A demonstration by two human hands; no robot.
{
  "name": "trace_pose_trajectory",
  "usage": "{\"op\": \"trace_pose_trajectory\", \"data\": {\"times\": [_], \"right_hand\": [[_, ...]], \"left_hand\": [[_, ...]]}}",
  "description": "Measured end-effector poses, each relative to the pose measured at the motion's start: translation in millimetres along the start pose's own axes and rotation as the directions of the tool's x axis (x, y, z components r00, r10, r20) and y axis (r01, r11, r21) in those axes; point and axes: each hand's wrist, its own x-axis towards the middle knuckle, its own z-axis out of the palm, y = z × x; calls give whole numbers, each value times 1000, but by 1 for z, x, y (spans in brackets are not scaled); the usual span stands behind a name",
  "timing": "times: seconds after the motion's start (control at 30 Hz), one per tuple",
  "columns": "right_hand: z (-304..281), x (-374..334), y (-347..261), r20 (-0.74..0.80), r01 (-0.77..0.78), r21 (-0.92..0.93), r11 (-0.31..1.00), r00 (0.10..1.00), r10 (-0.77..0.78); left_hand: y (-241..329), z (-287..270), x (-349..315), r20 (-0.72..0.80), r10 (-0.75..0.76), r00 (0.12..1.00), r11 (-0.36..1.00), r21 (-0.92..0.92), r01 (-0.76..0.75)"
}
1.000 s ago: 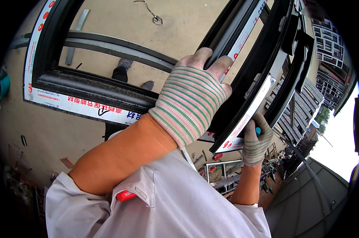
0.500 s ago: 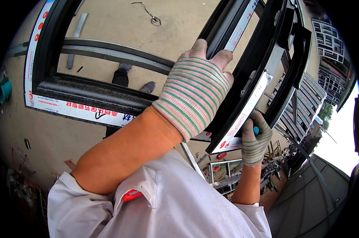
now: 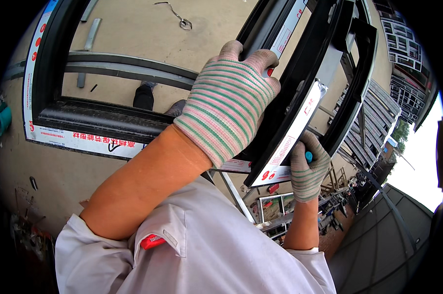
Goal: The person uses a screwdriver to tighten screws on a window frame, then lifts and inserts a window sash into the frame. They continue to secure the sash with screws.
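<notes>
My left hand point(image 3: 231, 100), in a pink, white and green striped knitted glove, reaches across a black window frame point(image 3: 104, 119) with printed protective film on its edges. Its fingers curl over an upright black profile point(image 3: 258, 32); their tips are partly hidden. To the right, a tilted black sash point(image 3: 292, 95) carries a strip of white film with red marks. My right hand point(image 3: 310, 169), in the same kind of glove, is closed beside the sash's lower corner. A teal rounded end point(image 3: 308, 157) shows between its thumb and fingers; the rest of that thing is hidden.
A grey metal bar point(image 3: 128, 66) crosses behind the frame. Loose metal strips and a bent wire piece point(image 3: 184, 23) lie on the floor. At the right are stacked profiles point(image 3: 375, 117), finished frames point(image 3: 401, 41) and a dark sheet wall point(image 3: 383, 235). Feet show beyond the frame.
The frame, the sash and both hands sit slightly farther left in the picture, along with the background. Both hands keep about the same places on the frame and sash.
</notes>
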Motion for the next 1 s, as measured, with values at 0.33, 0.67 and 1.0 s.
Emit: {"op": "trace_pose_trajectory", "data": {"times": [0.33, 0.67, 1.0], "right_hand": [[0, 0, 4, 8, 24, -5, 1000, 1000, -24], [3, 0, 2, -19, 19, 1, 1000, 1000, -19], [7, 5, 0, 13, 53, -38, 998, 999, -52]], "left_hand": [[0, -2, 3, 23, -10, 1000, 1000, -12, 10], [0, -10, 7, 75, -7, 997, 999, -39, 10], [-9, -25, -2, 43, -1, 999, 984, -177, 9]]}}
